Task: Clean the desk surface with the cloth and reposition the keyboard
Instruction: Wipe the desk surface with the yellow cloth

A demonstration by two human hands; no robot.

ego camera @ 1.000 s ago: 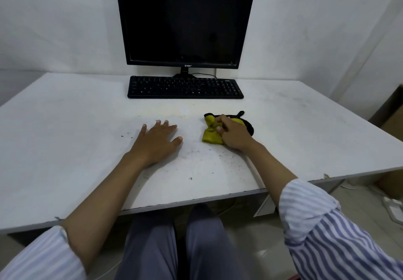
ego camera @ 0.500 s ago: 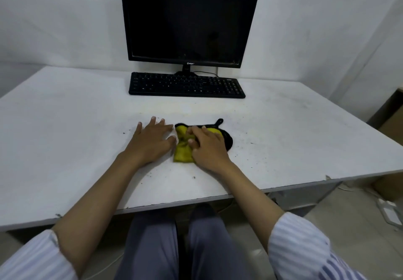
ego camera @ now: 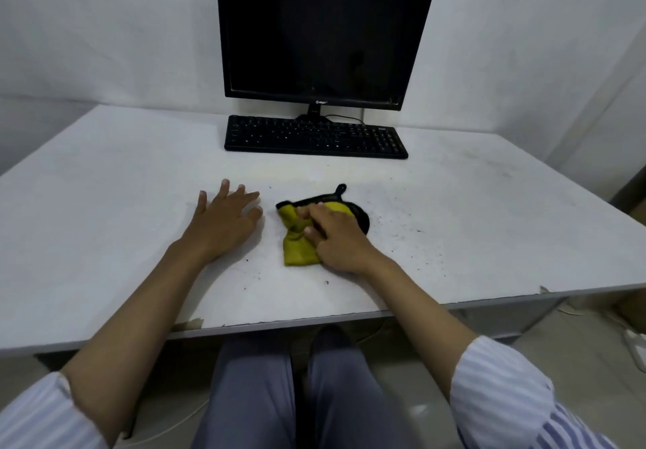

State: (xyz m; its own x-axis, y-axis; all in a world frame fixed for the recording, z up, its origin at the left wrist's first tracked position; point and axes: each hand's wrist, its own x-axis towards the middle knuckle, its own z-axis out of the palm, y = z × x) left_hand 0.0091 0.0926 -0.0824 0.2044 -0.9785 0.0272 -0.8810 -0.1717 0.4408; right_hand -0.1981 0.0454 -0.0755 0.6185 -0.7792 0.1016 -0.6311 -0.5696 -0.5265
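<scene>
A yellow cloth with black trim (ego camera: 297, 249) lies bunched on the white desk (ego camera: 105, 186), near the front middle. My right hand (ego camera: 337, 235) presses on it, fingers curled into the fabric. My left hand (ego camera: 223, 218) rests flat on the desk just left of the cloth, fingers spread, holding nothing. A black keyboard (ego camera: 314, 137) lies at the back of the desk, directly under the monitor. Dark crumbs dot the desk to the right of the cloth and in front of it.
A black monitor (ego camera: 325, 29) stands at the back against the white wall, its cable trailing behind the keyboard. The desk's front edge (ego camera: 279, 322) is chipped. A cardboard box (ego camera: 636, 197) and a white power strip (ego camera: 636, 343) lie off the right side.
My right hand slid the cloth leftward toward my left hand, then back a little to the right. My left hand stayed flat in place.
</scene>
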